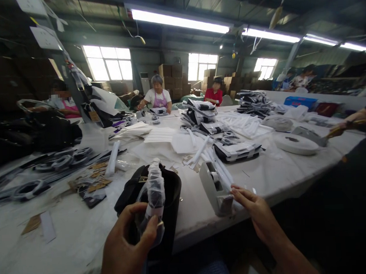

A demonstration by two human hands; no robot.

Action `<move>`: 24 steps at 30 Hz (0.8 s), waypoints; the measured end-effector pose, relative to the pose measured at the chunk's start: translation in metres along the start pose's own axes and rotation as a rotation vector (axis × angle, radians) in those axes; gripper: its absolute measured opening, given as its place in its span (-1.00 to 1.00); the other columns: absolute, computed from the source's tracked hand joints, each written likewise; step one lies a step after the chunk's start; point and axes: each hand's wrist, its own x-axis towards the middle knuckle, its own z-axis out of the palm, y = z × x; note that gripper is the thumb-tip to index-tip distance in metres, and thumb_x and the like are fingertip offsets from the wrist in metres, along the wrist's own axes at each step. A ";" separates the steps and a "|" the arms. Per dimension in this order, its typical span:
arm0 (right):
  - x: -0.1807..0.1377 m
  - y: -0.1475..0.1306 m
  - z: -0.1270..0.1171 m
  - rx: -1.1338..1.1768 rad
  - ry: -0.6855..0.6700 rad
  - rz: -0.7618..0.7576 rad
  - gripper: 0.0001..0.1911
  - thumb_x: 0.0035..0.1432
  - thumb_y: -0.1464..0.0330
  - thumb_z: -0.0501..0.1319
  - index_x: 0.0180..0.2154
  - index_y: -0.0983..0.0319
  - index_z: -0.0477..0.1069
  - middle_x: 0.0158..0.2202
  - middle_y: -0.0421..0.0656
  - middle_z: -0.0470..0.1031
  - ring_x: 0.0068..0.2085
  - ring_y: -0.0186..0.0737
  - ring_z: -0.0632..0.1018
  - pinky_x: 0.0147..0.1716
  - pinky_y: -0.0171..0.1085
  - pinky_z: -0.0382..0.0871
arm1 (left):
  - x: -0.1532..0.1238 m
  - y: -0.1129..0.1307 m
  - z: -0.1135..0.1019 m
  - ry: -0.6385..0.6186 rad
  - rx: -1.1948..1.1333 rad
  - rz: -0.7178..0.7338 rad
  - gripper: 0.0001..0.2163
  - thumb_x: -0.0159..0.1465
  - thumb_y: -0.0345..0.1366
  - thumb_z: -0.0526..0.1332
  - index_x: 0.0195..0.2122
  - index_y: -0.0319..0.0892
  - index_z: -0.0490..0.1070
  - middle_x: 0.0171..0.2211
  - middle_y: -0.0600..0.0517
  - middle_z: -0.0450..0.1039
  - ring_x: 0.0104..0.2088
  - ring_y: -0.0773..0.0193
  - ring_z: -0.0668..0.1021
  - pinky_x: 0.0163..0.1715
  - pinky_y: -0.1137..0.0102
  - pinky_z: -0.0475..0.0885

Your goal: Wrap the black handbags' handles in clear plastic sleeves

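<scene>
Tags (pixel 99 186) near bag (pixel 171 195), any print unreadable

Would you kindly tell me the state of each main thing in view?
Plastic-wrapped strap: pinched by the left hand.
Black handbag: upright; closure unclear.
Tape dispenser: standing on the table.
Right hand: fingers at the dispenser's near end; grip unclear.
Brown tags: loosely heaped.
White roll: wound, lying flat.
Ceiling lights: lit.
</scene>
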 end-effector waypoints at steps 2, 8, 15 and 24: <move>-0.011 0.004 -0.005 0.082 -0.036 0.093 -0.58 -0.14 0.10 0.45 -0.28 0.25 0.64 -0.12 -0.01 0.62 -0.02 0.05 0.56 0.00 -0.11 0.44 | 0.000 -0.001 0.000 -0.005 0.002 -0.009 -0.63 0.04 0.00 0.34 -0.23 -0.13 0.46 -0.36 0.03 0.57 -0.31 0.08 0.61 -0.37 0.35 0.53; -0.019 0.044 -0.006 0.214 0.032 0.242 -0.59 -0.24 0.17 0.52 -0.34 0.29 0.62 -0.35 -0.05 0.65 -0.33 -0.10 0.65 -0.36 -0.24 0.58 | 0.000 -0.001 0.000 -0.035 -0.022 -0.010 -0.63 0.05 -0.01 0.34 -0.23 -0.14 0.46 -0.32 0.03 0.59 -0.26 0.09 0.62 -0.38 0.42 0.53; -0.026 0.076 -0.005 0.030 0.079 0.146 -0.55 -0.27 0.10 0.51 -0.36 0.29 0.63 -0.46 -0.08 0.64 -0.40 -0.09 0.62 -0.37 -0.26 0.55 | 0.000 -0.002 0.000 -0.033 -0.047 -0.023 -0.65 0.07 -0.01 0.33 -0.22 -0.15 0.47 -0.36 0.06 0.57 -0.33 0.16 0.62 -0.39 0.43 0.53; -0.089 -0.054 0.080 -0.023 -0.737 -0.353 -0.73 0.13 0.18 0.28 -0.48 0.22 0.55 -0.52 -0.14 0.53 -0.44 -0.21 0.52 -0.41 -0.32 0.41 | -0.001 0.000 0.004 -0.088 0.040 0.114 -0.79 0.14 -0.17 0.25 -0.25 -0.16 0.45 -0.38 0.04 0.52 -0.35 0.17 0.56 -0.33 0.35 0.46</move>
